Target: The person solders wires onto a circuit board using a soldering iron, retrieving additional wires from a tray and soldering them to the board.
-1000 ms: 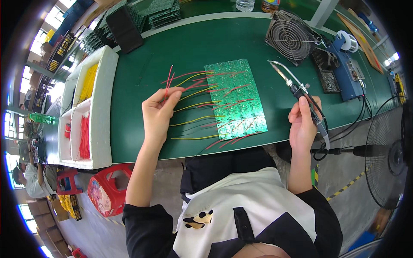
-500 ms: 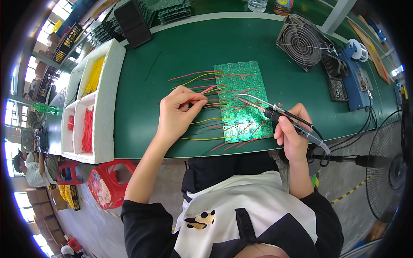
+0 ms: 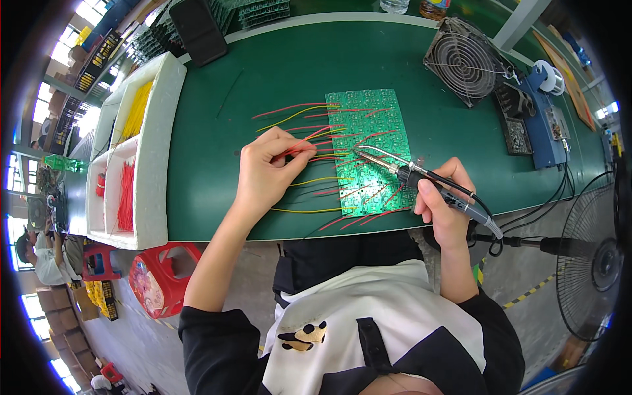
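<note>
A green circuit board panel [image 3: 363, 97] lies on the green bench, with red, yellow and dark wires sticking out from its left edge and more red wires lying across it. Fingers pinched, my left hand [image 3: 268, 168] grips red wires [image 3: 301, 142] just left of the panel. My right hand [image 3: 449, 201] is closed round a soldering iron [image 3: 421, 182] fitted with a thin curved metal tube beside its tip. That tip points left and sits over the panel's left part, close to the wire ends. Whether it touches a joint I cannot tell.
A white foam box [image 3: 158, 151] with yellow wires and red wires stands at left. Behind it are a dark phone-like slab [image 3: 197, 31] and stacked circuit boards [image 3: 263, 12]. At right are a small metal fan [image 3: 461, 62] and a blue soldering station [image 3: 546, 125] with cables.
The soldering iron's tip has moved slightly left, nearer my left fingers. My left hand still pinches red wires. The whole view has shifted a little.
</note>
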Tool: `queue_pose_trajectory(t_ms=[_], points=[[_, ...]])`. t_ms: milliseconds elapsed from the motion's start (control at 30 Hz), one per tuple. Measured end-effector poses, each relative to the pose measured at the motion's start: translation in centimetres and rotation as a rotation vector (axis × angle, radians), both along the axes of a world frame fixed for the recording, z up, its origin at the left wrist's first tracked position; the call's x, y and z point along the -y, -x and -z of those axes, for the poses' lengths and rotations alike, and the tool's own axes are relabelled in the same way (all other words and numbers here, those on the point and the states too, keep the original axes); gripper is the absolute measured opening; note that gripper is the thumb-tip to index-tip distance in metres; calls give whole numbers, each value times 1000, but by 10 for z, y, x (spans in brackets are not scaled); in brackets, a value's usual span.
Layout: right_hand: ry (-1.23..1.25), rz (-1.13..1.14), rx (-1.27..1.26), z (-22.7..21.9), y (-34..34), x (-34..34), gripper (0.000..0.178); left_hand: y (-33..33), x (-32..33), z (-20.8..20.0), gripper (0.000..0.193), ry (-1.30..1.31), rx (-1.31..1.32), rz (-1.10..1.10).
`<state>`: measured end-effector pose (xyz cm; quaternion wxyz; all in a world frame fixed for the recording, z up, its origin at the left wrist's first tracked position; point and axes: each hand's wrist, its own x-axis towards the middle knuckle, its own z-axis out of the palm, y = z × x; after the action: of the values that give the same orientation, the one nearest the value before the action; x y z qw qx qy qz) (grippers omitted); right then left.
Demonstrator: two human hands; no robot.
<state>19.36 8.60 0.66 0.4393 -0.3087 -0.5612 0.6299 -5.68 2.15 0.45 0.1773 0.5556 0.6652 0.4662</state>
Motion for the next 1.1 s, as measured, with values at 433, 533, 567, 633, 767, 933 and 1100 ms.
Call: queue_pose_trajectory(t_ms=[433,533,567,633,767,933,1100], points=[[-32,11,56,-1,3,1,18,0,0,0,9,-2,6,-2],[-21,16,66,-1,2,1,18,-1,0,-1,9,4,14,-3],[-23,24,25,1,1,0,18,-1,0,-1,9,6,16,-2],[-25,32,-17,3,-1,0,18,-1,0,-1,9,3,16,-2],[-22,88,-124,3,-7,1,17,-1,0,-1,9,4,1,7],[-145,269,-155,-3,-20,-7,15,-1,2,0,9,4,-12,-8],[-113,414,-113,1,-35,-28,13,0,1,-1,10,19,-6,-2]])
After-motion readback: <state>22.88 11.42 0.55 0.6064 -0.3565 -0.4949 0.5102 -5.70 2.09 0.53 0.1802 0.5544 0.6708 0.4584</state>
